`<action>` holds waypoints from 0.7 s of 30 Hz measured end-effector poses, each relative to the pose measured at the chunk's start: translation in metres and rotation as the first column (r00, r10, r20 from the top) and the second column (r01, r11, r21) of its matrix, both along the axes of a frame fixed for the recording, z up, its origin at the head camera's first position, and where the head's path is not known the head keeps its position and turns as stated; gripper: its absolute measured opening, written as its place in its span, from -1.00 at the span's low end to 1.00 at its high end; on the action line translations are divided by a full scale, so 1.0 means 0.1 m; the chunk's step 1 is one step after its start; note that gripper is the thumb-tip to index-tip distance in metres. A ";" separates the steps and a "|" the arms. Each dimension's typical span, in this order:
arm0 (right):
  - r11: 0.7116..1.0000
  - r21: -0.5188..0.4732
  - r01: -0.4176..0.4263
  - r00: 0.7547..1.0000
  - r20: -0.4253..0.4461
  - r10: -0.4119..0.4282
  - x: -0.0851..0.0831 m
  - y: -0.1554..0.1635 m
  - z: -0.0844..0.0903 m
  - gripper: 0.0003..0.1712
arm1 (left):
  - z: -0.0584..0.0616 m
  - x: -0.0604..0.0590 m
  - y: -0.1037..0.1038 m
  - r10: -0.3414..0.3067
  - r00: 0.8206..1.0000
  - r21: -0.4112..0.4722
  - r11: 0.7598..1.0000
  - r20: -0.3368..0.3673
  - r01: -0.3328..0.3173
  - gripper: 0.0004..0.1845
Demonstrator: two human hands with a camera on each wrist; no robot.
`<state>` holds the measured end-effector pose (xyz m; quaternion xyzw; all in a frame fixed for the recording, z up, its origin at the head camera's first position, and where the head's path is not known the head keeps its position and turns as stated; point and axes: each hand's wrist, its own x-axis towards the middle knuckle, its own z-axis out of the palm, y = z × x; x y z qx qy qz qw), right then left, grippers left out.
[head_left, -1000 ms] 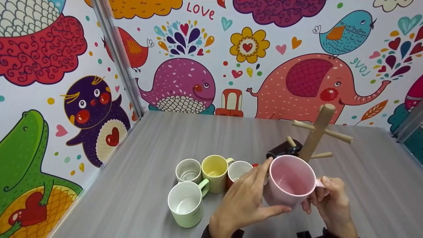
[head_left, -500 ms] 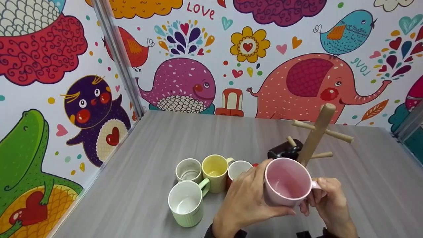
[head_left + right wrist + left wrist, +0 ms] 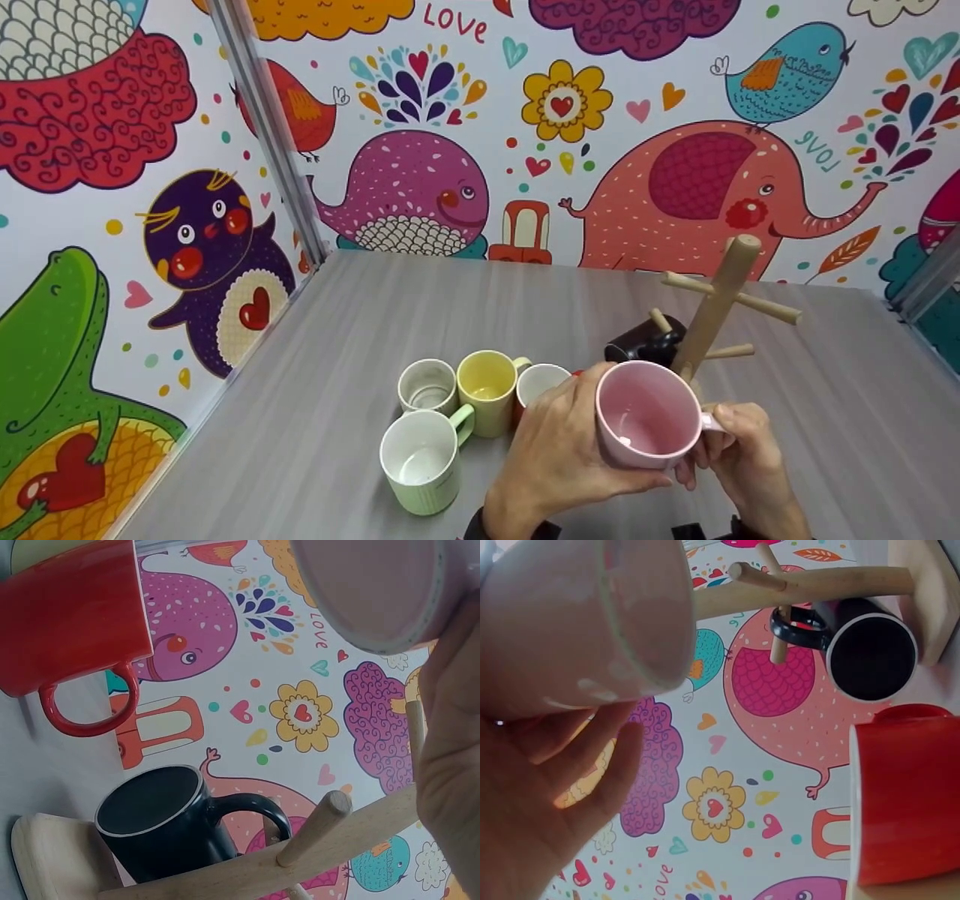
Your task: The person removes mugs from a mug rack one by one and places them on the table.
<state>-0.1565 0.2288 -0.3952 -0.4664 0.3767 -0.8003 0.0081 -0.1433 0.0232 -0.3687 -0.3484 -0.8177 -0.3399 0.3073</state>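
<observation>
Both hands hold a pink mug (image 3: 649,414) up above the table, its mouth tipped toward the head camera. My left hand (image 3: 559,446) cups its left side, thumb along the lower front. On the other side my right hand (image 3: 750,442) pinches the mug's handle. Just behind stands a wooden mug tree (image 3: 709,322) with several pegs. A black mug (image 3: 169,817) hangs by its handle on one of the tree's lower pegs. Part of a red mug (image 3: 75,622) with a white inside is covered by the left hand in the head view.
Left of the hands stand a light green mug (image 3: 421,469), a yellow mug (image 3: 487,405) and a whitish mug (image 3: 427,382), close together upright on the grey table (image 3: 300,450). Printed wall panels (image 3: 450,112) bound the table at the back and left.
The pink mug and both hands have shifted slightly left and nearer the body, away from the mug tree. The mugs on the table and the hanging black mug stay put.
</observation>
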 end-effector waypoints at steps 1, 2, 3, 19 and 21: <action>1.000 0.002 0.001 1.000 0.005 -0.001 0.00 0.00 0.00 -0.54 | 0.00 0.00 0.00 0.004 1.000 -0.003 1.000 -0.005 -0.004 -0.01; 1.000 0.004 0.000 1.000 0.011 -0.001 0.00 0.00 0.00 -0.54 | 0.00 0.00 0.00 0.005 1.000 -0.004 1.000 -0.005 -0.005 -0.02; 1.000 0.006 0.000 1.000 0.014 0.000 0.00 0.00 0.00 -0.54 | 0.01 0.00 0.00 0.007 1.000 -0.005 1.000 -0.006 -0.007 -0.02; 0.999 0.019 0.035 0.999 0.011 -0.035 0.00 -0.04 0.00 -0.52 | 0.00 0.00 0.01 -0.018 0.999 0.056 0.998 0.040 0.016 -0.02; 0.999 0.024 0.046 0.999 0.011 -0.047 0.00 -0.04 0.00 -0.52 | 0.00 0.00 0.01 -0.021 0.999 0.054 0.998 0.043 0.018 -0.03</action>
